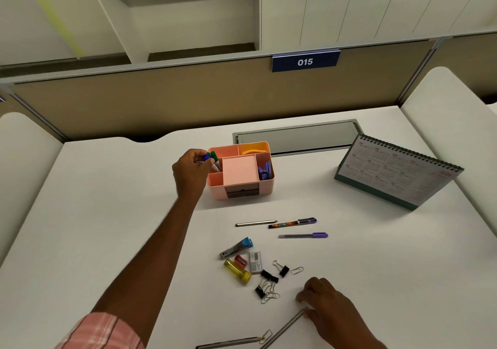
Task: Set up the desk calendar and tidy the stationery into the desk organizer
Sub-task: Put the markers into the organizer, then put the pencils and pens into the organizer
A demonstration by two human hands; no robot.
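Reaching into the middle of the frame, the left hand (192,169) pinches two markers (211,157), one blue-capped and one green-capped. Their lower ends dip into a left-side compartment of the pink desk organizer (242,190). At lower right, the right hand (330,308) rests on the white desk (107,214) with fingers bent, touching the end of a grey pencil (285,328); whether it grips the pencil cannot be told. Between the hands lie three loose pens (293,223), black binder clips (269,278) and other small stationery. The desk calendar (398,171) stands tent-like at the right of the frame, well apart from the organizer. Just behind the organizer, a grey hatch (295,136) is set into the desk. A tan partition (161,101) crosses the upper middle, carrying a blue plate (305,61) reading 015. White shelves (188,12) fill the top.
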